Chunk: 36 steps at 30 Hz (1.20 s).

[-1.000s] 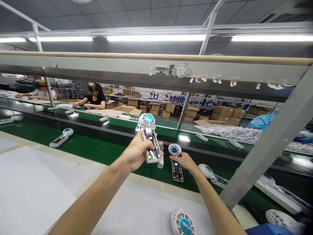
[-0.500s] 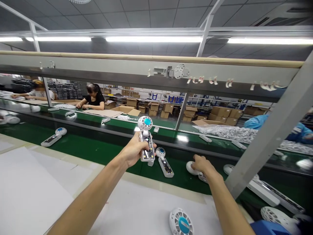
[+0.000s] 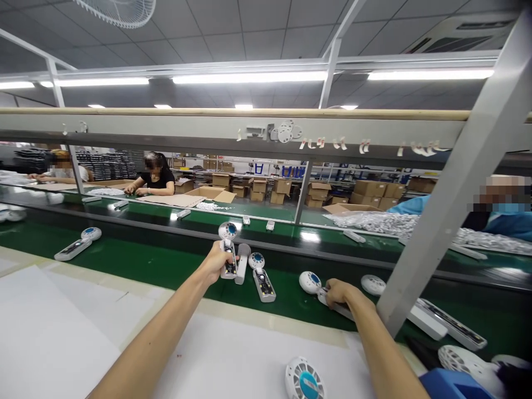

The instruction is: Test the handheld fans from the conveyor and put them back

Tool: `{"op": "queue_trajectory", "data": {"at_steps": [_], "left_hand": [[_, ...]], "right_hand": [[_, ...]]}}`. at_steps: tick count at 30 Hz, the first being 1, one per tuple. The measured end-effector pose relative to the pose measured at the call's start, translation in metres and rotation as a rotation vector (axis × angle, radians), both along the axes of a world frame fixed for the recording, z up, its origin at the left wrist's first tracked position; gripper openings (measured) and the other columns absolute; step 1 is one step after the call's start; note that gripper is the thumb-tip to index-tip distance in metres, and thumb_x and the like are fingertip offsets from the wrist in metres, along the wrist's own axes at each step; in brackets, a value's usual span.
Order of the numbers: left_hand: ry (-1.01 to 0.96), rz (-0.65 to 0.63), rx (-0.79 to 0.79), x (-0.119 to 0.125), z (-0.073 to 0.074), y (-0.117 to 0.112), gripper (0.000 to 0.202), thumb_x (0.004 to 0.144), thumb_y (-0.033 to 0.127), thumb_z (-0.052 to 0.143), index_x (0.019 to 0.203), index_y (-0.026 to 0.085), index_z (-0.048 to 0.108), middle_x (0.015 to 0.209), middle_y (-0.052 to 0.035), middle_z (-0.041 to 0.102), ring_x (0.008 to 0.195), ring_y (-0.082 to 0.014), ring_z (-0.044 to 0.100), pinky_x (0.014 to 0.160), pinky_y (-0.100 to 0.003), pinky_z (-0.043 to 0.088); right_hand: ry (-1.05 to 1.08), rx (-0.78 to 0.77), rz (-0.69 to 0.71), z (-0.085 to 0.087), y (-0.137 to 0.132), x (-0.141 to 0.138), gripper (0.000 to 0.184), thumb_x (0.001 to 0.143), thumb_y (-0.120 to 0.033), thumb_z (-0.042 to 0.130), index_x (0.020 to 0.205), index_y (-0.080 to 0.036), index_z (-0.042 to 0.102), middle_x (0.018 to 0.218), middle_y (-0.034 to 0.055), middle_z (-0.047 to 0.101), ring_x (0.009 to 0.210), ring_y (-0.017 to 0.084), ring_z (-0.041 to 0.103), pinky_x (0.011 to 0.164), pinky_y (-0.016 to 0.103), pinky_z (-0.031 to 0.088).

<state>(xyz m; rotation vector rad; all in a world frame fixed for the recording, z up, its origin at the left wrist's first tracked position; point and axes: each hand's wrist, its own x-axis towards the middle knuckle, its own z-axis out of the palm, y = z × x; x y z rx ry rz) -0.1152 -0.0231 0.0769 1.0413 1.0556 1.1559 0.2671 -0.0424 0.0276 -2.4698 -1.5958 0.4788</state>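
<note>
My left hand [image 3: 216,261] is closed around the handle of a handheld fan [image 3: 228,231], upright above the green belt, its round head with a blue centre at the top and the electronics in its handle exposed. Just right of it lies a pale fan part [image 3: 243,266], partly hidden. Beside that, another handheld fan [image 3: 265,285] rests on the belt with its circuit showing. My right hand [image 3: 338,292] has its fingers wrapped over the handle of a handheld fan [image 3: 310,282] on the belt; that fan's head points left.
A round fan head [image 3: 305,379] with a blue centre lies on the white worktop [image 3: 224,349]. Another handheld fan [image 3: 78,244] is on the belt [image 3: 137,266] at left. A slanted metal post [image 3: 440,183] stands at right, near a blue object [image 3: 453,385]. Co-workers sit across the line.
My left hand has lowered its fan toward the belt and farther out, uncovering the pale part beside it. My right hand has shifted from the other fan's head to its handle. The view has tilted up.
</note>
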Motion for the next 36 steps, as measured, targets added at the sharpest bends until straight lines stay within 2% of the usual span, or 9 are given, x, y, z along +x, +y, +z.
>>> {"op": "queue_trajectory", "data": {"at_steps": [2,4,10,13,16,20,24,31,36], "left_hand": [[0.076,0.028,-0.001,-0.008,-0.015,0.013,0.030,0.091,0.014,0.060,0.121,0.015,0.052,0.101,-0.0052,0.062,0.086,-0.0176,0.066,0.068,-0.031,0.058],[0.165,0.048,0.009,-0.017,-0.029,0.024,0.030,0.095,0.026,0.061,0.123,0.015,0.056,0.109,-0.0074,0.063,0.087,-0.0169,0.065,0.071,-0.032,0.058],[0.480,0.030,0.045,-0.046,-0.056,0.040,0.037,0.095,0.032,0.061,0.128,0.016,0.056,0.118,-0.0096,0.062,0.095,-0.0196,0.065,0.079,-0.038,0.059],[0.655,0.032,0.062,-0.060,-0.057,0.045,0.039,0.095,0.033,0.061,0.130,0.016,0.055,0.124,-0.0108,0.061,0.101,-0.0221,0.064,0.085,-0.042,0.058],[0.835,0.085,0.144,-0.064,-0.055,0.049,0.040,0.094,0.033,0.063,0.130,0.017,0.056,0.135,-0.0119,0.055,0.117,-0.0270,0.058,0.097,-0.049,0.052],[0.996,0.102,0.295,-0.048,-0.058,0.046,0.040,0.093,0.033,0.064,0.130,0.018,0.058,0.145,-0.0121,0.049,0.130,-0.0307,0.049,0.107,-0.056,0.042],[1.071,0.090,0.367,-0.023,-0.068,0.035,0.038,0.093,0.033,0.063,0.127,0.017,0.059,0.144,-0.0125,0.049,0.131,-0.0305,0.048,0.109,-0.056,0.040],[1.094,0.063,0.253,-0.012,-0.076,0.035,0.038,0.095,0.035,0.061,0.128,0.016,0.057,0.127,-0.0113,0.060,0.111,-0.0253,0.062,0.094,-0.048,0.053],[1.087,0.034,0.083,-0.029,-0.068,0.052,0.038,0.094,0.034,0.062,0.127,0.016,0.057,0.125,-0.0110,0.061,0.108,-0.0243,0.063,0.092,-0.046,0.054]], "right_hand": [[0.034,-0.067,-0.009,0.002,-0.001,-0.001,0.037,0.037,-0.006,0.075,0.072,-0.018,0.067,0.074,0.0053,0.067,0.074,0.030,0.068,0.062,0.037,0.050],[0.066,-0.111,-0.013,0.004,-0.002,-0.004,0.037,0.037,-0.008,0.074,0.073,-0.018,0.067,0.075,0.0050,0.068,0.074,0.029,0.068,0.061,0.035,0.049],[0.162,-0.074,0.021,0.012,-0.004,-0.020,0.023,0.045,-0.018,0.076,0.066,-0.016,0.066,0.069,0.0045,0.066,0.071,0.025,0.067,0.056,0.028,0.045],[0.192,0.008,0.017,0.016,-0.002,-0.027,0.019,0.050,-0.023,0.077,0.064,-0.016,0.066,0.068,0.0044,0.065,0.074,0.024,0.066,0.057,0.026,0.044],[0.216,0.103,-0.033,0.021,0.001,-0.028,0.018,0.056,-0.028,0.076,0.067,-0.017,0.066,0.067,0.0058,0.065,0.076,0.026,0.067,0.057,0.027,0.044],[0.296,0.241,-0.090,0.031,0.002,-0.026,0.021,0.062,-0.034,0.075,0.070,-0.018,0.066,0.065,0.0069,0.065,0.076,0.028,0.068,0.056,0.028,0.045],[0.473,0.354,-0.110,0.043,-0.003,-0.027,0.027,0.068,-0.037,0.077,0.080,-0.017,0.064,0.067,0.0076,0.068,0.071,0.026,0.070,0.052,0.027,0.047],[0.893,0.436,-0.072,0.065,-0.018,-0.053,0.037,0.076,-0.032,0.081,0.097,-0.016,0.055,0.084,0.0104,0.073,0.069,0.021,0.072,0.057,0.028,0.059],[1.058,0.446,-0.046,0.084,-0.028,-0.084,0.024,0.089,-0.033,0.068,0.100,-0.015,0.056,0.073,0.0073,0.070,0.056,0.016,0.066,0.044,0.022,0.052]]}}
